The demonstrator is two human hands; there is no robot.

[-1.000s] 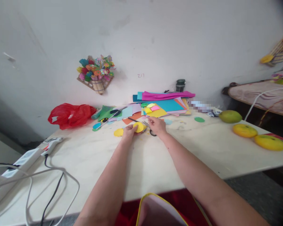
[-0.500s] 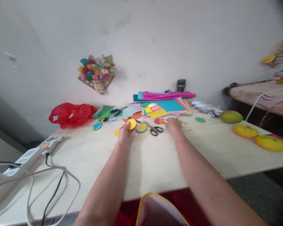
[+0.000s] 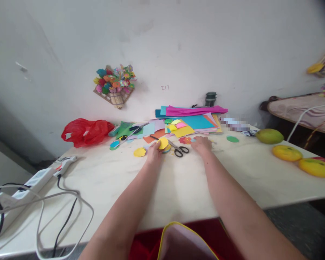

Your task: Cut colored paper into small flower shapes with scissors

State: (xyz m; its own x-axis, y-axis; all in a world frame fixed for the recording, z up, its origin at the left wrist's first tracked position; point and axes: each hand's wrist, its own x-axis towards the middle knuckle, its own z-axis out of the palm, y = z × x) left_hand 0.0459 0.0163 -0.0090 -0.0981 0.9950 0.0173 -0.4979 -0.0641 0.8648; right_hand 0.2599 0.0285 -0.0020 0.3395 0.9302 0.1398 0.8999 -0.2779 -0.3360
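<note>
My left hand (image 3: 154, 152) is closed on a yellow paper circle (image 3: 163, 143), held over a roll of tape or round piece (image 3: 167, 148) on the table. My right hand (image 3: 202, 143) rests low over small paper pieces at the right end of the red and orange paper flowers (image 3: 186, 140); what its fingers hold, if anything, is too small to tell. Between the hands lie black-handled scissors (image 3: 181, 151). A yellow paper shape (image 3: 139, 152) lies left of my left hand, and a green circle (image 3: 232, 139) right of my right hand.
Coloured paper sheets (image 3: 200, 122) lie at the back by the wall, with a second pair of scissors (image 3: 135, 129) to their left. A red plastic bag (image 3: 86, 131) and power strips (image 3: 34, 182) with cables are at left. Mangoes (image 3: 287, 153) sit at right.
My left hand has moved right with the yellow circle, now partly covering the round piece and uncovering the yellow shape. My right hand stays by the paper flowers. The view has shifted slightly.
</note>
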